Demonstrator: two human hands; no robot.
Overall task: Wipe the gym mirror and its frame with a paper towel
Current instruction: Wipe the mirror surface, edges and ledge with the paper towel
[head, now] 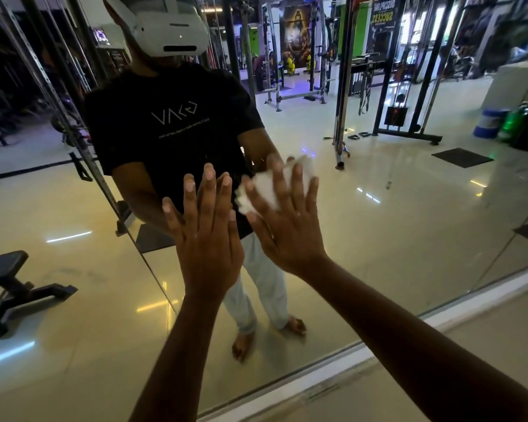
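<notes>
Two forearms up from the bottom edge, both reaching to the gym mirror [393, 208]. Left hand [209, 239] flat against the glass, fingers straight and a little spread, nothing held: most likely a brace to steady the body during the wipe. Right hand [287, 226] just beside it, fingers straight and splayed, pressing a crumpled white paper towel [264, 190] against the glass; wad visible between and above the fingers, slightly blurred. Flat palm rather than a pinch, probably to spread pressure over more of the towel. Wipe spot near mid-height of the pane, well apart from the pale lower frame [333, 373] slanting along the floor. Frame apparently not yet reached. Reflected in the glass: headset, dark T-shirt, weight bench [3, 269], cable machines.
</notes>
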